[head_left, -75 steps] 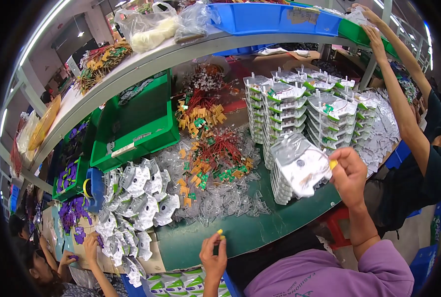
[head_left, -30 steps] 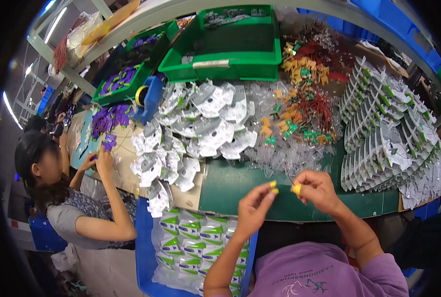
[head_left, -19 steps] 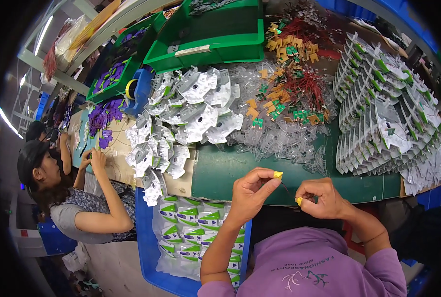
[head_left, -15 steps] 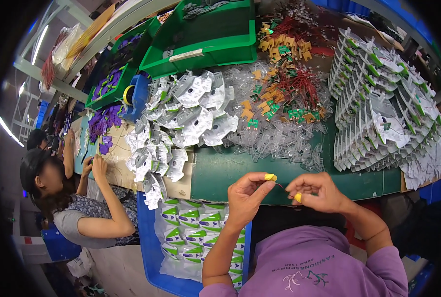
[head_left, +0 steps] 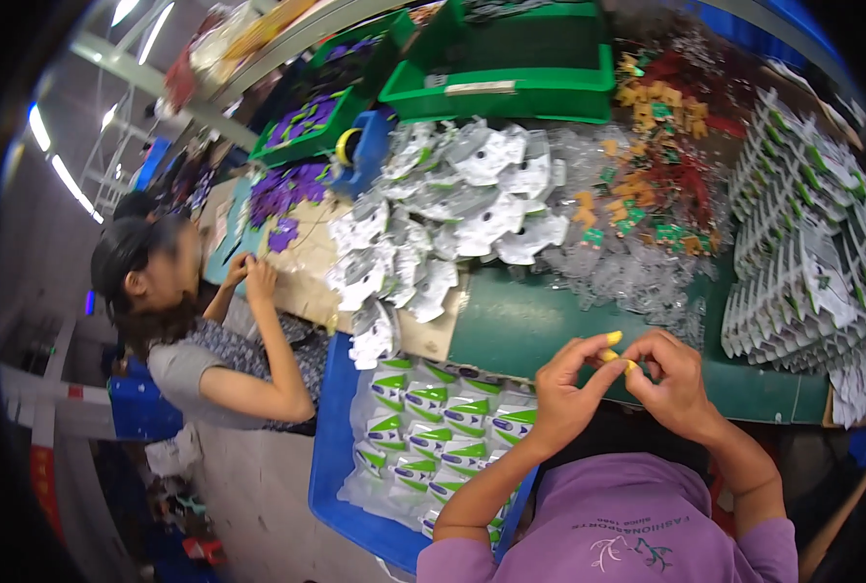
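Note:
My left hand (head_left: 569,391) and my right hand (head_left: 678,387) meet in front of my chest, just off the near edge of the green table mat (head_left: 511,321). Yellow finger covers (head_left: 613,338) sit on some of the fingertips. Both hands are pinched, thumbs and fingertips almost touching. Whatever lies between them is too small and covered to make out. On the mat beyond are a heap of clear plastic parts (head_left: 588,277), green circuit boards with orange pieces (head_left: 588,236) and red wires (head_left: 688,185).
White-and-grey shells (head_left: 511,219) are piled left, stacked shells (head_left: 793,282) right. A blue bin (head_left: 331,466) of green-and-white pieces stands left of my body. Green trays (head_left: 559,102) line the back. Farther left, a co-worker (head_left: 248,374) works at the bench beside purple parts (head_left: 282,199).
My hands have come together; a thin dark red wire that showed between them is no longer visible. The view has shifted, so the table's contents appear farther right.

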A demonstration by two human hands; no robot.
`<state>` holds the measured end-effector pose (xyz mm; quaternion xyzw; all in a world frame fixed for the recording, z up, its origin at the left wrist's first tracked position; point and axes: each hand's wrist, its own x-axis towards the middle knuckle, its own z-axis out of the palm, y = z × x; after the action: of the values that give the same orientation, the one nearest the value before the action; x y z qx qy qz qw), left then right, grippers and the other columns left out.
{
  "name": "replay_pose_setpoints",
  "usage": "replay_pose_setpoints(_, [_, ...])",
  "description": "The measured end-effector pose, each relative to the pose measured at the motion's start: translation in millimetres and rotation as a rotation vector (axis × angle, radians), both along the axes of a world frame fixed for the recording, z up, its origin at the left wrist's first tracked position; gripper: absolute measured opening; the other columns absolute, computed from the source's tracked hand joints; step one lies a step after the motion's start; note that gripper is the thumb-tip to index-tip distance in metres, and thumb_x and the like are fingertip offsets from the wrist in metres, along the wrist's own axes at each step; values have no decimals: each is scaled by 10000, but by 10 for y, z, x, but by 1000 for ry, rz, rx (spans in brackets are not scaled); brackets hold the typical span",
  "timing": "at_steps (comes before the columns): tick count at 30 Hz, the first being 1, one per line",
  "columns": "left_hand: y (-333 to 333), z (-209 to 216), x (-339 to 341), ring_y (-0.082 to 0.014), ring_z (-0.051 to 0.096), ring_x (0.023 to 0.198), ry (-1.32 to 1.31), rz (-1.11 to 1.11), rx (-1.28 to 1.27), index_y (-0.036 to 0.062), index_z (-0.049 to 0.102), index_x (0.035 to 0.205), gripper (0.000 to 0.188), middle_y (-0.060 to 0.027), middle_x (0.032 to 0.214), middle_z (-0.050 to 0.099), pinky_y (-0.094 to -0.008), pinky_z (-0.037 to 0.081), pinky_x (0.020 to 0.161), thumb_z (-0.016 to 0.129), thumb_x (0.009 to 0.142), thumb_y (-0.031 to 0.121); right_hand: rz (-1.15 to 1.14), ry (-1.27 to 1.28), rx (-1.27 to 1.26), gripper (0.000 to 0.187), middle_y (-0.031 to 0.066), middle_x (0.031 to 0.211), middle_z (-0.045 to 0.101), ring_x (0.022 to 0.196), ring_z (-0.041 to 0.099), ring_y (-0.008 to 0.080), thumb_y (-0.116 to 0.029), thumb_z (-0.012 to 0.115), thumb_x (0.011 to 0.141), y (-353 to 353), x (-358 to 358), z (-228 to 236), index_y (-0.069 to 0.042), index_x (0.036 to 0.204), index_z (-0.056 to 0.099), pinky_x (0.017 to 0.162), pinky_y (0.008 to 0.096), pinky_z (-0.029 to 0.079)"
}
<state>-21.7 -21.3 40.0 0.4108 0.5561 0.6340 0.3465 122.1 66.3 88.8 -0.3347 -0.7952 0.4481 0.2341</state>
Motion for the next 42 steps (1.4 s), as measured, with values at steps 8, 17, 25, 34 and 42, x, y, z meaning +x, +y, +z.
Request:
replay_pose_setpoints(8, [-356,-239,-181,-95,592,824,-620,-316,-145,33,616,1256,309,-42,970,636,-230,492,761,644,950,59,283,215,17,112,93,878,667,701,636,181,21,690,827,-50,-40,-205,11,939,690,616,303,513])
replay_pose_setpoints(17, [-728,-129,-975,-208,590,1059,501,285,-268,39,550,1304,485,-88,1126,639,-352,473,880,719,863,150,161,261,-620,72,-41,830,561,697,480,7,-30,590,939,-73,-166,-340,-39,1008,570,597,184,385])
replay_pose_setpoints(25, [-1123,-385,-2167,-281,544,1157,1364,796,-444,59,634,1140,365,-82,1109,643,-516,259,1054,672,778,95,155,156,-597,57,-59,766,517,634,427,-20,-46,602,930,-71,-58,-342,-36,973,567,535,186,324])
replay_pose_setpoints(34, [-929,-21,-1156,-223,627,986,1448,543,-272,90,660,996,277,-42,969,657,-515,292,1058,727,727,94,89,16,-438,92,-43,681,495,576,418,8,-105,626,925,160,141,-256,-22,952,596,494,225,322])
replay_pose_setpoints(42, [-566,-345,-11,-239,609,1096,1241,96,-67,83,682,1031,268,-84,1067,644,-459,352,1058,721,777,161,205,-79,188,126,108,846,616,662,624,283,-74,659,833,137,146,-327,-30,946,620,573,386,486])
